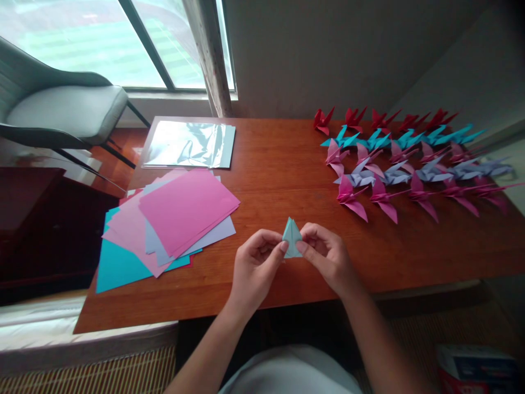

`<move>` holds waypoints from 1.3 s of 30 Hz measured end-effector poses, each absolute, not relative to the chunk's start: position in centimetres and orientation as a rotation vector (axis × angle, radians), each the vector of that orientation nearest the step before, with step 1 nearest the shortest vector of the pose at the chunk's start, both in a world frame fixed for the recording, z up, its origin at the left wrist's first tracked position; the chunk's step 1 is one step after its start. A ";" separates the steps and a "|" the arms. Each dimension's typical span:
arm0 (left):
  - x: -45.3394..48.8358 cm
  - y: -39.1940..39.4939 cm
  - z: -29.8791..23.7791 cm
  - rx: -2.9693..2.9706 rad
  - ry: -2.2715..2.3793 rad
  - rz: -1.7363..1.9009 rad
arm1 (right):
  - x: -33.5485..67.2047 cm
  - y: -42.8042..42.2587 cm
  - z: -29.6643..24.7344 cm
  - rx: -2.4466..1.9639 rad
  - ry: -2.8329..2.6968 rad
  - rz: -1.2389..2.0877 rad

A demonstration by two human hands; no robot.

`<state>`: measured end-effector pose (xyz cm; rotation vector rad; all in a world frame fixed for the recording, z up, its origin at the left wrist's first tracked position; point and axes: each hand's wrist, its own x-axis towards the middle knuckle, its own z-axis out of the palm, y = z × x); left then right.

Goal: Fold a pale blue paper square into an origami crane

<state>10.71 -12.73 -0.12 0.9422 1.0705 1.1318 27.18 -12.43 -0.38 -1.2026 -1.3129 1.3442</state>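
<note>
A small piece of folded pale green paper [291,241] is held up over the front of the table, its pointed tip facing away from me. A crease line runs down its middle. My left hand [258,262] pinches its left edge between thumb and fingers. On the opposite edge my right hand [328,254] does the same, thumb on the near face. The fingers behind the paper are partly hidden.
Fanned colored paper sheets [188,213] lie on the wooden table [279,164] at left, with a clear plastic packet [184,145] behind them. Rows of folded paper cranes [396,175] stand at right. A chair [69,109] is beside the window.
</note>
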 end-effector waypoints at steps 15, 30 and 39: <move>10.8 -12.9 -0.2 1.019 1.015 1.068 | 27.0 -12.6 -1.0 -1.131 -1.278 1.248; 11.0 -13.0 -0.3 1.083 1.011 1.016 | 26.8 -12.2 -1.2 -1.137 -1.293 1.124; 10.8 -12.8 -0.3 0.970 1.029 1.025 | 26.2 -11.7 -1.0 -1.125 -1.239 1.222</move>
